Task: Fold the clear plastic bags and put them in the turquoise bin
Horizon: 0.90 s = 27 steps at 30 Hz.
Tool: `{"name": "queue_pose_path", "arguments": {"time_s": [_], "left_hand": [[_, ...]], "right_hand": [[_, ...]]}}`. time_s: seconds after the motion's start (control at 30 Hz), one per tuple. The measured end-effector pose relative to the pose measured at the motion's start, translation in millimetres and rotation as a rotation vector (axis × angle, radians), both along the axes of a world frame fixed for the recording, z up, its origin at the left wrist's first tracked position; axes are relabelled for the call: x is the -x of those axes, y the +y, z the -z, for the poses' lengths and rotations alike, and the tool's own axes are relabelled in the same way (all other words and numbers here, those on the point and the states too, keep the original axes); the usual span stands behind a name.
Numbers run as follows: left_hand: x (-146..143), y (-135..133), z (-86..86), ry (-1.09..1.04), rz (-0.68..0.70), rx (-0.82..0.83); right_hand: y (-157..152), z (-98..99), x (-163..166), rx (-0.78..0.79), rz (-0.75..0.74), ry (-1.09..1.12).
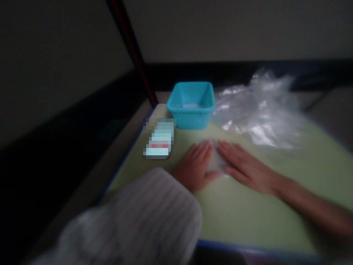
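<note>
My left hand lies flat with its fingers stretched out, at the left side of a small pale, thin piece on the table. From the right, my right hand rests on the same piece, fingers extended and flat. Both sets of fingertips point away from me and come close together near the piece's far end. The hands cover much of the piece, and whether it is plastic, paper or cloth I cannot make out. Neither hand is closed around anything.
A turquoise plastic basin stands beyond my hands, with something pale at its bottom. Left of them lies a blurred-out phone-like slab. Crumpled clear plastic spreads at the back right. The yellow-green table has a blue edge; a dark red pole rises behind.
</note>
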State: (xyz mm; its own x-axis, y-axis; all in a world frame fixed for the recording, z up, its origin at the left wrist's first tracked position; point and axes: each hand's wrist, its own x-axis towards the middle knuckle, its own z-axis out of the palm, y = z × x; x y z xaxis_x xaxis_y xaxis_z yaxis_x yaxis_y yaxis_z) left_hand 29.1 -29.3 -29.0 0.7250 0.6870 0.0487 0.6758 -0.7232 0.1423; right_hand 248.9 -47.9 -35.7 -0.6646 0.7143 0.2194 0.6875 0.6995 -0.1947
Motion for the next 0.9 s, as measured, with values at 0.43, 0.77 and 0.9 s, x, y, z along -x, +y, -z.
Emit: {"name": "queue_pose_path", "arguments": {"time_s": [0.43,0.77,0.9], "left_hand": [[1,-1,-0.7,0.003,-0.029,-0.004],[10,7,-8.7,0.01,-0.08,0.049],[11,7,-11.8,0.031,-0.066,0.044]], "right_hand": [[0,4.8,4,-0.029,0.019,-0.105],[-6,-24.3,-23,-0.182,-0.3,0.032],[-13,-30.0,-17,-0.284,-0.332,-0.023]]}}
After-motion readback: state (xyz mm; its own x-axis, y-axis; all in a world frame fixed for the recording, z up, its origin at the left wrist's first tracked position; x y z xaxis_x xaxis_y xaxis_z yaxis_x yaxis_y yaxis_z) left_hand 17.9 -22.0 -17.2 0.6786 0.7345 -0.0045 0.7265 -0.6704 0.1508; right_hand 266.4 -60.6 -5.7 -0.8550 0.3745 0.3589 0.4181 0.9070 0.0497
